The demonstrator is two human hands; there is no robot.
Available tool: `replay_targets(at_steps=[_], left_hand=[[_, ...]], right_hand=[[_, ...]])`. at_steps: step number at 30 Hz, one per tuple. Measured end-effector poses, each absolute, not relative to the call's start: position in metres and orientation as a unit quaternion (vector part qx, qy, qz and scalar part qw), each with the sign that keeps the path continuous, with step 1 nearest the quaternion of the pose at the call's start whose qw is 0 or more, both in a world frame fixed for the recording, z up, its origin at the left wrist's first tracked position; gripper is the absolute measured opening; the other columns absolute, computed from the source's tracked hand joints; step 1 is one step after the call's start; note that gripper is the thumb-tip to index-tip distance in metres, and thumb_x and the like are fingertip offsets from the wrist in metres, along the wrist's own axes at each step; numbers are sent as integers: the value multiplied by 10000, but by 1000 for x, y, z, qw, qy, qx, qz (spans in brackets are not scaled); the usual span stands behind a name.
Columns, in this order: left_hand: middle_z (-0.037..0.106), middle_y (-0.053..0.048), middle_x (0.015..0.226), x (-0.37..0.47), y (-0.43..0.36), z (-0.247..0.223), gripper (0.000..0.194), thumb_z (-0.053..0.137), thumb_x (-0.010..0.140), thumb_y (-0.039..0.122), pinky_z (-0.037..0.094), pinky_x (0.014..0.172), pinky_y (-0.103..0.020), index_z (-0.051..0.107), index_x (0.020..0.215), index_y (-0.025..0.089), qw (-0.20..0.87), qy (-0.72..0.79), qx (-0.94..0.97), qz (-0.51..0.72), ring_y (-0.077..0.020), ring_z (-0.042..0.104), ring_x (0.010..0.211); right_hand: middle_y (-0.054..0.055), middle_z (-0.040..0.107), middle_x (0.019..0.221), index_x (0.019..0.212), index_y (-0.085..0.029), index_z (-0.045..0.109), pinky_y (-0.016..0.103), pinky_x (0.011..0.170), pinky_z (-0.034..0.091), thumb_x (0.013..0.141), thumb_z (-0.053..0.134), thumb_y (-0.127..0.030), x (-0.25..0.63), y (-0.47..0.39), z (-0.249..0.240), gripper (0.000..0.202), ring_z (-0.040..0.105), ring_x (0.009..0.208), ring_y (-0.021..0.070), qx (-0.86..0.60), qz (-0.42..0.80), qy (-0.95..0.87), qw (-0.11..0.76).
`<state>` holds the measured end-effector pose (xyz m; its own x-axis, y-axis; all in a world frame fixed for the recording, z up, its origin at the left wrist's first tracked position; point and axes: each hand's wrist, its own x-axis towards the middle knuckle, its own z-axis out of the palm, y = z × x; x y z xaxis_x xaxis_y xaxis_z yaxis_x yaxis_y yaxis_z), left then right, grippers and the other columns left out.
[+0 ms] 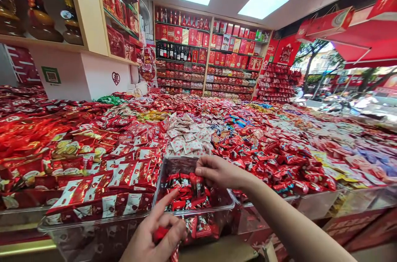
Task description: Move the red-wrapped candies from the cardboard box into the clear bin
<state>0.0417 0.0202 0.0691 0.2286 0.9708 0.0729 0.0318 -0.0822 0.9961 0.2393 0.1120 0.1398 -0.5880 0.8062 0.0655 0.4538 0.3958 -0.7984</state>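
Note:
A clear plastic bin [231, 205] in the middle of the front row holds small red-and-black wrapped candies [182, 191]. Over its right side, my right hand [220, 172] has its fingers pinched on a red wrapped candy [196, 181]. My left hand [159, 231] is in front of the bin, its index finger pointing toward the candies inside. Its other fingers are curled round red wrapped candies [160, 235], partly hidden by the palm and thumb.
Left of the bin stand red-and-white snack packets [124, 175]; to its right lie shiny red wrapped sweets [279, 163]. White patterned packets [187, 138] are heaped behind. Shelves of bottles and red boxes [186, 35] line the back wall. A cabinet [89, 10] overhangs the left.

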Motion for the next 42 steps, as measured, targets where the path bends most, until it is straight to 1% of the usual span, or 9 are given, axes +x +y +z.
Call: replay_targets(at_steps=[3, 6, 9, 12, 16, 28, 33, 38, 42], left_hand=[[627, 39, 621, 59, 31, 87, 586, 517, 754, 505, 429, 469, -203, 410, 1245, 203, 490, 456, 607, 430, -101, 513, 493], [649, 22, 658, 69, 38, 95, 345, 499, 776, 471, 464, 535, -208, 595, 968, 201, 467, 457, 654, 380, -136, 585, 620], [658, 16, 673, 73, 41, 105, 319, 446, 803, 461, 476, 583, -225, 614, 797, 190, 413, 473, 686, 368, -144, 600, 624], [644, 22, 591, 75, 46, 117, 320, 444, 803, 441, 461, 510, -237, 633, 869, 191, 238, 534, 722, 371, -151, 588, 534], [710, -32, 930, 79, 59, 123, 322, 459, 815, 350, 493, 701, -273, 587, 1078, 215, 90, 496, 761, 408, -175, 651, 771], [656, -30, 1072, 79, 78, 99, 360, 521, 797, 314, 468, 853, -269, 504, 1146, 226, 176, 450, 737, 473, -159, 610, 974], [658, -4, 916, 76, 79, 96, 448, 547, 789, 337, 468, 838, -262, 403, 1192, 204, 335, 412, 672, 516, -125, 611, 895], [635, -9, 999, 74, 81, 90, 392, 597, 752, 320, 473, 837, -286, 493, 1121, 235, 298, 426, 668, 532, -146, 599, 913], [668, 0, 950, 75, 80, 88, 299, 594, 743, 347, 506, 756, -298, 549, 1023, 253, 275, 461, 662, 523, -163, 632, 832]], right_hand=[[-70, 434, 503, 748, -175, 431, 160, 394, 288, 830, 451, -359, 236, 101, 139, 202, 382, 416, 51, -365, 487, -742, 282], [-76, 421, 495, 739, -173, 435, 158, 381, 275, 804, 496, -382, 228, 91, 130, 228, 373, 402, 44, -351, 515, -710, 328], [-57, 470, 600, 787, -175, 441, 174, 408, 330, 749, 563, -410, 224, 83, 125, 267, 421, 439, 46, -339, 543, -651, 409], [-14, 526, 767, 900, -191, 435, 206, 493, 406, 676, 645, -396, 221, 79, 127, 369, 492, 559, 70, -331, 528, -619, 478], [2, 553, 768, 889, -189, 473, 240, 614, 435, 686, 644, -334, 220, 82, 135, 303, 507, 664, 97, -344, 437, -661, 503], [63, 575, 1074, 1233, -203, 341, 317, 846, 416, 687, 568, -180, 212, 95, 130, 592, 550, 929, 142, -319, 570, -577, 490], [74, 615, 1057, 1157, -193, 394, 360, 865, 402, 624, 493, -88, 216, 97, 134, 553, 576, 925, 163, -243, 688, -463, 503], [73, 611, 1063, 1052, -157, 532, 367, 920, 368, 584, 481, -87, 211, 94, 127, 476, 549, 984, 188, -224, 710, -457, 486], [29, 536, 1183, 1128, -216, 539, 349, 978, 310, 679, 539, -172, 206, 91, 114, 451, 470, 1097, 178, -264, 638, -545, 475]])
